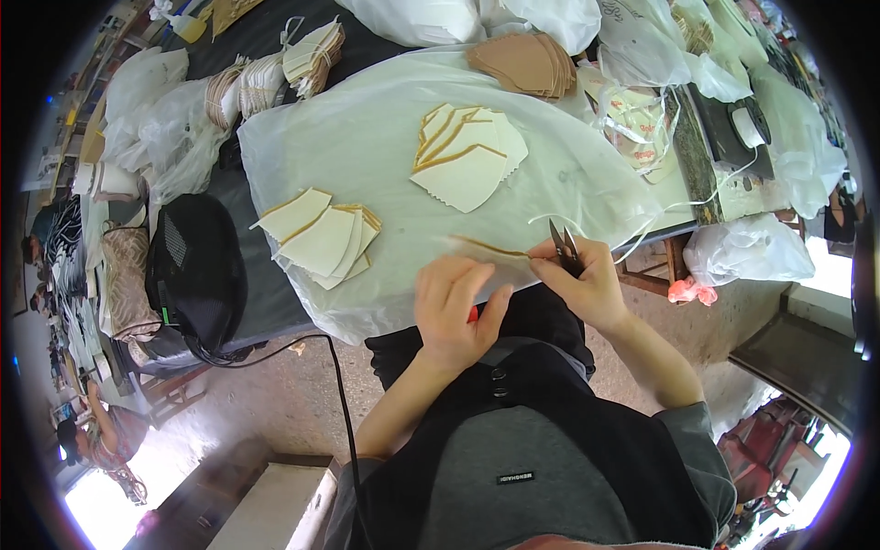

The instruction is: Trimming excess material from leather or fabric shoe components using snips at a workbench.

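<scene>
My right hand (587,282) is closed around small dark scissors (565,249), their pointed blades facing away from me. Its thumb and fingertips also pinch one end of a thin piece with a tan edge (495,247), seen almost edge-on and blurred at its left end. Left of that piece is my left hand (451,307), its fingers curled and slightly smeared. A small red thing (473,313) shows between its thumb and palm, mostly hidden. Beyond my hands lie two fanned stacks of cream pieces with tan edges, a far stack (467,156) and a left stack (325,234).
A whitish plastic sheet (321,119) covers the table. Brown cut pieces (527,64) lie at the back, tied bundles (261,82) at the back left. A black bag (197,266) sits left. White cord runs from a spool (747,126) towards my right hand. A black cable (344,394) hangs beside me.
</scene>
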`<act>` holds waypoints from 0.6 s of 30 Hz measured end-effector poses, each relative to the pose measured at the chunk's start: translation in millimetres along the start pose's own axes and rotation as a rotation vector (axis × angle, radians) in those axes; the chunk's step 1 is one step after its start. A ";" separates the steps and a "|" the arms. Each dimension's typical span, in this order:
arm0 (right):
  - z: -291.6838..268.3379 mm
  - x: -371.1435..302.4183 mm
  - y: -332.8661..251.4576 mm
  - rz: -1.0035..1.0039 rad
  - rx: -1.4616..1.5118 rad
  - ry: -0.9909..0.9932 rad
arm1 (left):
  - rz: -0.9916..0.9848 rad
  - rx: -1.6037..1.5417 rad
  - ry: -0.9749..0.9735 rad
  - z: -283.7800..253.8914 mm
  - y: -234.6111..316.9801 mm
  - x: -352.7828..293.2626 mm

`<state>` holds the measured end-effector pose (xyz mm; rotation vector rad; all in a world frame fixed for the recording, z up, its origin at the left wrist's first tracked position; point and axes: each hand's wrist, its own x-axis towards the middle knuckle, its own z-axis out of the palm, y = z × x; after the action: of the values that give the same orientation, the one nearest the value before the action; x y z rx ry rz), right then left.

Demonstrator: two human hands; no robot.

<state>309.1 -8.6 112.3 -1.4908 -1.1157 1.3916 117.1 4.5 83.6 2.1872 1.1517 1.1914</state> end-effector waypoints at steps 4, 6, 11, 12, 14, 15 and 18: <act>12.0 -4.4 -6.8 -0.131 -0.108 -0.023 | -0.093 -0.183 0.075 -0.6 6.3 18.9; 16.4 -1.9 -1.3 -0.227 -0.135 -0.021 | -0.129 -0.217 0.049 1.6 7.0 21.2; 17.9 1.0 -6.7 -0.183 -0.188 -0.001 | -0.025 -0.011 0.124 11.7 4.2 21.7; 17.8 3.6 -6.8 -0.156 -0.116 0.048 | -0.021 -0.011 0.124 14.1 1.3 19.1; 11.5 12.4 -1.9 -0.077 -0.065 0.092 | -0.281 -0.174 0.092 17.9 -5.2 13.4; 8.4 15.9 1.2 -0.077 -0.064 0.096 | -0.278 -0.176 0.089 17.9 -5.4 14.6; 0.8 22.9 2.7 -0.091 -0.201 0.105 | -0.268 -0.207 0.029 14.2 -8.8 17.6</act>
<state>308.7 12.5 102.8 -1.6133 -1.2696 1.1533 130.0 24.5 78.7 1.8049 1.2280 1.1717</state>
